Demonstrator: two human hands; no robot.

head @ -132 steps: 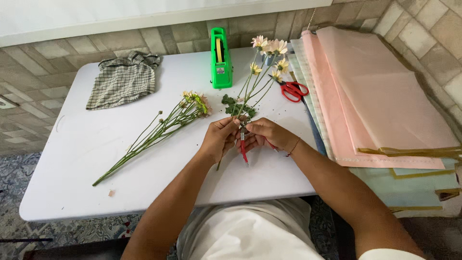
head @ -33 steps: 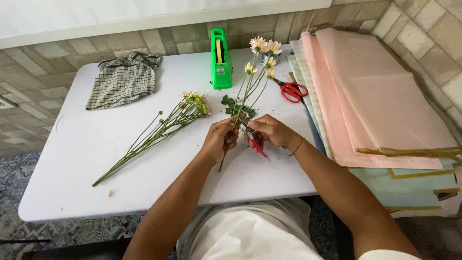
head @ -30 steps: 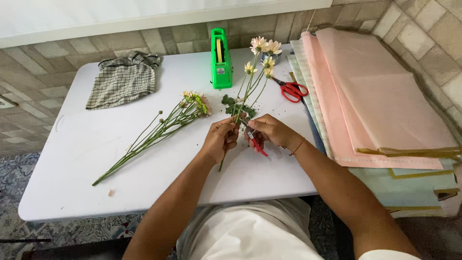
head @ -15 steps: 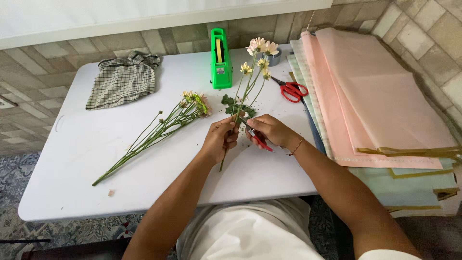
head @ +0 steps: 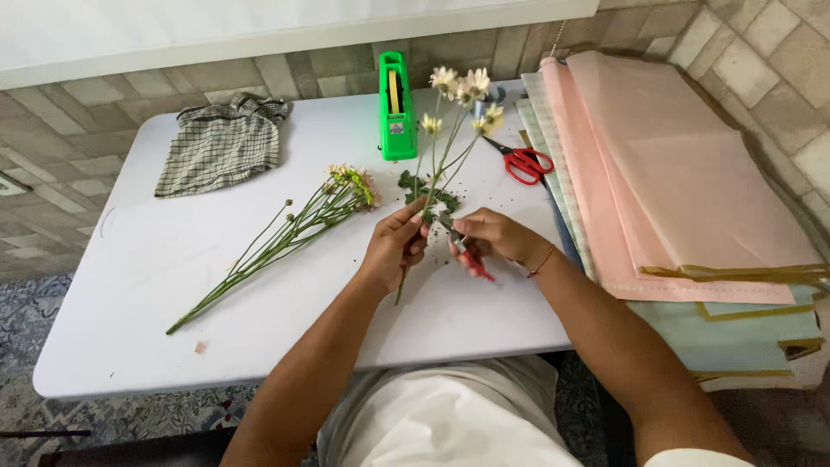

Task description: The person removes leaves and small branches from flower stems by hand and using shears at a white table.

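Observation:
My left hand grips the green stems of a small bunch of white daisy-like flowers, held tilted with the blooms pointing away from me. My right hand holds small red-handled snips against the stems, right next to my left fingers. The snips' blades are mostly hidden by the fingers and leaves. A second bunch of long-stemmed flowers lies flat on the white table to the left of my hands.
A green tape dispenser stands at the table's back edge. Red scissors lie beside a stack of pink and pale green wrapping sheets on the right. A checked cloth lies at the back left. Small leaf bits dot the table.
The flower bunch in my left hand has swung a little more upright and towards the left. My right hand with the snips has shifted along the stems.

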